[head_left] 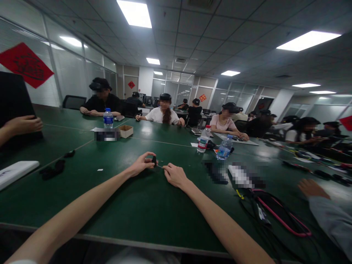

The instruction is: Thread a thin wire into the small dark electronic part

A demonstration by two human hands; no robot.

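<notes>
Above the green tabletop my left hand (143, 165) pinches a small black piece (154, 160), held upright between thumb and fingers. A thin, light metal-looking rod (159, 167) spans the short gap from the black piece to my right hand (175, 175). The fingertips of that hand are closed on the rod's near end; whether it has a handle inside the hand is hidden. Both hands are close together near the middle of the table. The black piece is too small and dim to name by kind.
The green table (132, 216) carries an open-topped cardboard box (126, 131), a blue-capped bottle (108, 119), a red-capped bottle (203, 140) and another bottle (224, 148). Cables (286, 216) lie at right near a co-worker's hand (313, 187). At left are a white box (18, 172) and black pieces (53, 169).
</notes>
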